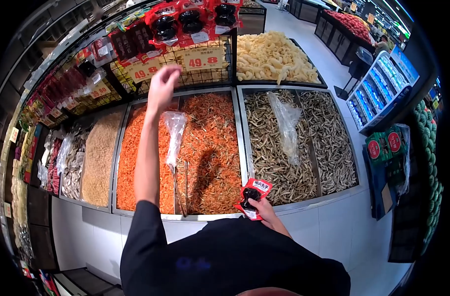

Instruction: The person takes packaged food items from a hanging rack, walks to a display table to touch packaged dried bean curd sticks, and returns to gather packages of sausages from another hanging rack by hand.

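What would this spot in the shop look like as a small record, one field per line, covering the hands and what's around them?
Left hand: raised in front of the price signs, nothing visible in it; contact cannot be told
Right hand: holding a red packet with dark contents
Signs nearest the left hand: two, both reading 49.8
Hanging above: more red packs
Front bins: orange dried food, small dried fish
Lying on them: clear plastic bags
Farther back: pale yellow curled food
Clothing: dark shirt
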The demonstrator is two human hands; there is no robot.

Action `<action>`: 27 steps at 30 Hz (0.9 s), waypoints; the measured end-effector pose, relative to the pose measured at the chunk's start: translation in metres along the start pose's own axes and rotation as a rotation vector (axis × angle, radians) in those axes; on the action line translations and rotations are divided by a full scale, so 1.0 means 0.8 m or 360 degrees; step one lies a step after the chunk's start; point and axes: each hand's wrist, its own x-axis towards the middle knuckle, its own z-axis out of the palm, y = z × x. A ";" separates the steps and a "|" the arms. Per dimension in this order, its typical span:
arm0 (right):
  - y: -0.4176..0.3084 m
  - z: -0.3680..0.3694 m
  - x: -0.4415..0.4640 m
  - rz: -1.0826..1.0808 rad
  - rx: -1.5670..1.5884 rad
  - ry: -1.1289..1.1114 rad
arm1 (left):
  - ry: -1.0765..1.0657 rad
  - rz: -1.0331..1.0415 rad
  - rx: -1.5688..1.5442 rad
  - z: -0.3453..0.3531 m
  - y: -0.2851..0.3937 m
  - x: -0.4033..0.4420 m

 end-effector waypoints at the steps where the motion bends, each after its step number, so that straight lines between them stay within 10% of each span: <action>1: -0.005 -0.004 -0.003 -0.0017 0.0003 0.0032 | 0.0063 0.0112 -0.0041 0.005 -0.001 0.042; 12: -0.083 -0.070 -0.040 -0.0291 0.0191 0.0311 | 0.0458 -0.0098 0.0784 0.063 -0.001 0.222; 20: -0.070 -0.081 -0.057 -0.0312 0.0271 0.0395 | 0.0931 -0.0205 0.0552 0.097 -0.002 0.217; 27: -0.053 -0.073 -0.048 -0.0280 0.0283 0.0356 | 0.0410 -0.0343 -0.0387 0.056 -0.021 0.239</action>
